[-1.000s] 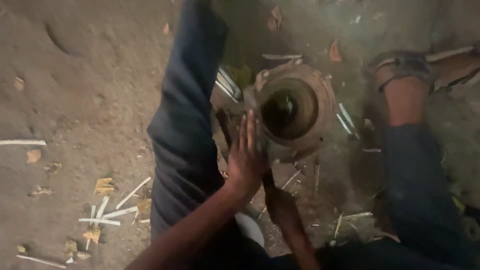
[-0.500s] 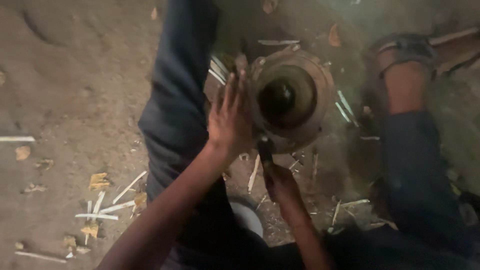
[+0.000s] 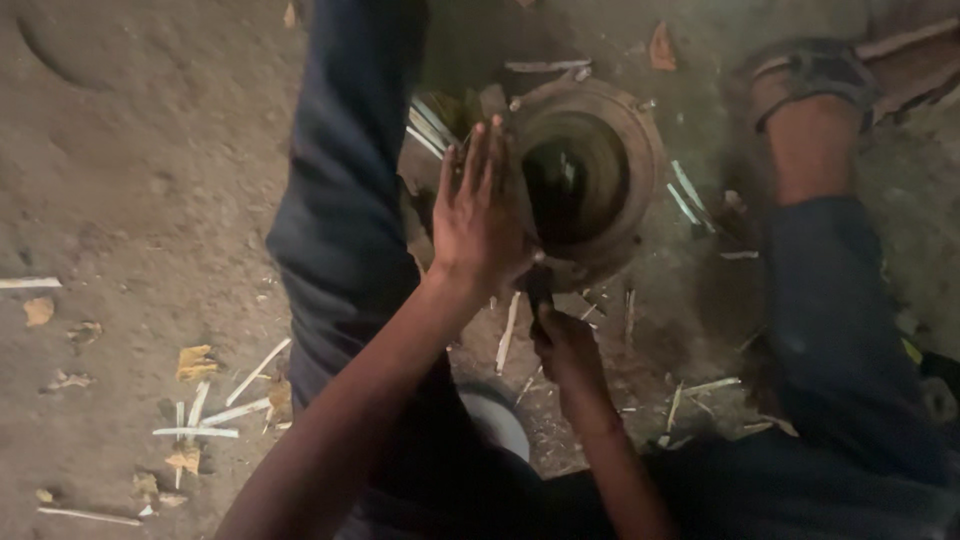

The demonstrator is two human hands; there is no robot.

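Wood splinters were scattered on the dirt floor at near left. Left hand was spread flat, fingers apart, pressed against the left rim of the round metal hub, which sat on the ground between the legs. Right hand, just nearer, was closed around a dark tool poking at the hub's near edge. Sandal sat far right.

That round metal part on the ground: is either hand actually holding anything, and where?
The left hand lies flat against the round metal part's near rim. The right hand grips a dark tool by its lower end.
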